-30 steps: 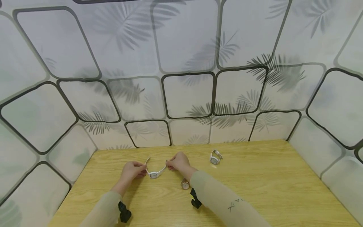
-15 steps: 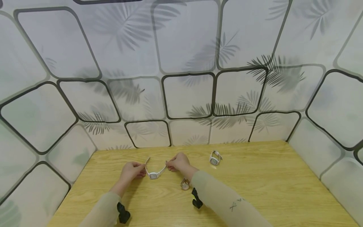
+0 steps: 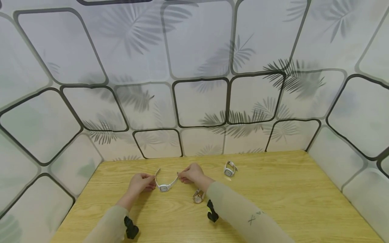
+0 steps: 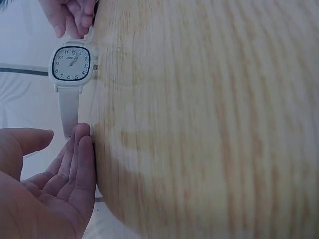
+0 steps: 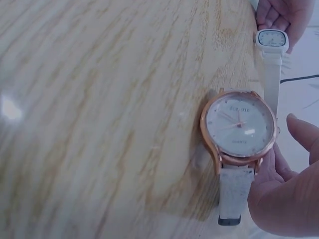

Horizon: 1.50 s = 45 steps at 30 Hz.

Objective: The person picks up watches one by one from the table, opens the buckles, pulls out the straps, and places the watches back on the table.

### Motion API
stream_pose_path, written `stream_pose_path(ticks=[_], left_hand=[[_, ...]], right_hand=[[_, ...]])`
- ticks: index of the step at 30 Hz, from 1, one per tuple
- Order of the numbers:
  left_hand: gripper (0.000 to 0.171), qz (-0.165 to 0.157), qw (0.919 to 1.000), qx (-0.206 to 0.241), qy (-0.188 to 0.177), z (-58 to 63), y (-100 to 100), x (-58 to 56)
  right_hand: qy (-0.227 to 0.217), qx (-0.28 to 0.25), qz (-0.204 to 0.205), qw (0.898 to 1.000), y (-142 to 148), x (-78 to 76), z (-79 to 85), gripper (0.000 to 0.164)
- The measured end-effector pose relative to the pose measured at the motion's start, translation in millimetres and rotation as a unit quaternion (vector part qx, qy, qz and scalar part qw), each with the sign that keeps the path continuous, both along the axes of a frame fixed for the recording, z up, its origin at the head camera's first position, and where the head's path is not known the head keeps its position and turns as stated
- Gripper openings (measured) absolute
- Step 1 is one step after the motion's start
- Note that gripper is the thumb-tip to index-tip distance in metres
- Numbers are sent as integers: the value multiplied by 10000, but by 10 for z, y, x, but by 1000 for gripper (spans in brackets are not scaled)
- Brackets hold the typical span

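Observation:
A white wristwatch (image 3: 164, 188) with a squarish dial lies on the table, its two strap halves spread backward. My left hand (image 3: 141, 183) is beside its left strap. In the left wrist view the fingertips reach the strap's end, while the thumb stands apart. My right hand (image 3: 190, 172) is at the end of the other strap half; a gap shows between thumb and strap in the right wrist view, and its fingers are partly hidden behind a rose-gold wristwatch (image 5: 239, 124). That round-dialled watch with a pale strap sits in front of my right hand, close to the forearm.
Farther back to the right, another white wristwatch (image 3: 229, 172) stands with its strap closed in a loop. The wood-grain table (image 3: 273, 199) meets patterned walls (image 3: 203, 101) at the back and sides. Black wrist mounts (image 3: 131, 227) sit on both sleeves.
My left fingertips have shifted slightly left, off the strap they overlapped before. The right forearm has moved a little right, showing more of the rose-gold watch. The white watch has barely moved.

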<state>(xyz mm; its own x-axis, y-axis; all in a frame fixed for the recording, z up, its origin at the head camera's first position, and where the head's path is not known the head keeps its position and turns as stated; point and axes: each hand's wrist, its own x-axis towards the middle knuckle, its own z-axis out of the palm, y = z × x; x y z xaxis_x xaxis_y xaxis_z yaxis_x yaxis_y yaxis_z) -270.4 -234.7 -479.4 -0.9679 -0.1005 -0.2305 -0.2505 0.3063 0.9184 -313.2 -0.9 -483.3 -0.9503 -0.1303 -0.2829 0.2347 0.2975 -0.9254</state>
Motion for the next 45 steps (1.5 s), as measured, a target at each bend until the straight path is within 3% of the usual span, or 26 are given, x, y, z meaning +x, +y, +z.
stream_pose_path(ticks=[13, 20, 27, 34, 45], left_hand=[[27, 57, 9997, 239, -2, 91, -18, -11], [30, 44, 9999, 140, 62, 134, -5, -14], [36, -179, 9995, 249, 101, 209, 61, 9], [35, -339, 9993, 94, 105, 265, 165, 32], [31, -594, 9982, -19, 55, 297, 348, 91]], right_hand=[[135, 81, 199, 9997, 80, 74, 109, 19], [148, 248, 393, 9988, 182, 89, 181, 26], [175, 332, 690, 9969, 380, 74, 191, 26], [66, 286, 679, 9973, 580, 59, 198, 25], [143, 329, 958, 9948, 820, 151, 288, 25]])
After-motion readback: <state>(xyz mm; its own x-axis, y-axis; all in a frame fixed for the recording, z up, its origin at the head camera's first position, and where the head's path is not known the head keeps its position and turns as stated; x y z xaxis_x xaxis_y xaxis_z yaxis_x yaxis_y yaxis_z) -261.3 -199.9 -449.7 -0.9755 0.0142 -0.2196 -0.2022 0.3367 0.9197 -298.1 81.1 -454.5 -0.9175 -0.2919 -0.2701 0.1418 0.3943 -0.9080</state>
